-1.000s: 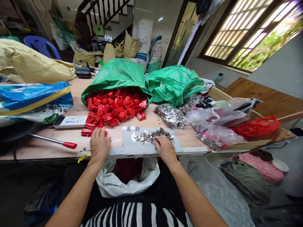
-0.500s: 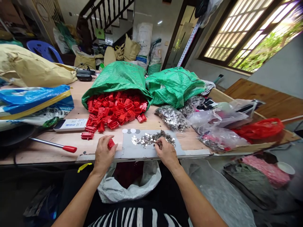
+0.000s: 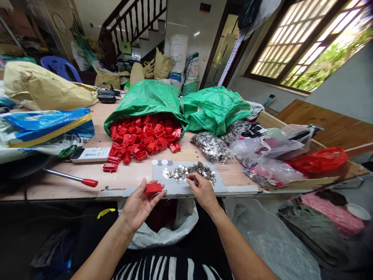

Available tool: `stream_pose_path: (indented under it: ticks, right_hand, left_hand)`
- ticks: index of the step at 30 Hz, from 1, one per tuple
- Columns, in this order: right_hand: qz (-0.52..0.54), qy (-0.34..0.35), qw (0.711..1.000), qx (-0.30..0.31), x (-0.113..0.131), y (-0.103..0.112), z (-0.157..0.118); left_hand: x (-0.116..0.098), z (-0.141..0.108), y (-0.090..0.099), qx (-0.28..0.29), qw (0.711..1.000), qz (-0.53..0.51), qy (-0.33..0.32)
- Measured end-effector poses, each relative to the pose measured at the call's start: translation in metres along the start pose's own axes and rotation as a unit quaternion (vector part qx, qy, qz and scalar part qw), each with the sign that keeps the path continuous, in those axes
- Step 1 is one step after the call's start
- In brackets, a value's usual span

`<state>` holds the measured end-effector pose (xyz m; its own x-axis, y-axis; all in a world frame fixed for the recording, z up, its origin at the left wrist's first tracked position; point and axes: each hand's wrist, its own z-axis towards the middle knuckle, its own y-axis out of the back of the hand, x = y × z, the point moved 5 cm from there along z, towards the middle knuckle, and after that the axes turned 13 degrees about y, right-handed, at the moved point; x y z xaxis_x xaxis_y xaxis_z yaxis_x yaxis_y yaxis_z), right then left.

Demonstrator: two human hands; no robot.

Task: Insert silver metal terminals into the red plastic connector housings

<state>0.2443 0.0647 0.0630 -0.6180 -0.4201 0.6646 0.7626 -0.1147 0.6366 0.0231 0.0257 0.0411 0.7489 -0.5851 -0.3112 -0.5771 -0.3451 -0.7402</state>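
Note:
My left hand holds a small red plastic housing between thumb and fingers, palm turned up, just over the table's front edge. Silvery small flat metal pieces lie in a heap on a grey sheet. At the front of this heap is my right hand, its thumb and fingertips pinched together; what is between them is too small to make out. Many more red housings spill from a green woven sack onto the table.
Below the table edge, an open white sack sits at my lap. To the right are a bag of metal pieces and clear plastic bags. A red-tipped lever juts out on the left, near a white-and-blue box.
My left hand has moved right and turned palm up, showing the red housing lengthwise. My right hand has shifted slightly left at the metal heap. The camera view has tilted a little.

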Motion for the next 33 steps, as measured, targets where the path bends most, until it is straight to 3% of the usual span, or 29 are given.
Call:
stream_pose_path:
  ticks: [4, 8, 12, 16, 22, 25, 29, 33]
  right_hand:
    - [0.107, -0.025, 0.994, 0.003, 0.013, -0.011, -0.008]
    - [0.246, -0.027, 0.967, 0.058, 0.042, -0.030, -0.021]
    - [0.249, 0.004, 0.965, 0.086, 0.066, -0.040, -0.027]
    - [0.239, -0.004, 0.969, 0.064, 0.066, -0.040, -0.023]
    - [0.335, -0.051, 0.939, 0.061, 0.061, -0.038, -0.017]
    - [0.348, -0.060, 0.935, 0.024, 0.057, -0.031, -0.016]
    - [0.302, -0.043, 0.952, 0.004, 0.053, -0.019, -0.019]
    - [0.244, -0.033, 0.969, 0.018, 0.054, -0.011, -0.026]
  left_hand:
    - [0.007, 0.001, 0.001, -0.001, 1.000, 0.007, 0.022]
    - [0.016, 0.002, 0.002, -0.005, 0.998, 0.039, 0.050]
    - [0.028, 0.002, -0.001, 0.003, 0.997, 0.032, 0.075]
    - [0.038, -0.001, -0.001, 0.019, 0.993, 0.025, 0.111]
    - [0.042, -0.006, -0.002, 0.097, 0.984, 0.068, 0.136]
    - [0.039, -0.007, -0.003, 0.115, 0.982, 0.071, 0.129]
    - [0.036, -0.010, -0.006, 0.141, 0.981, 0.078, 0.106]
    - [0.030, -0.009, -0.006, 0.120, 0.985, 0.120, 0.011]
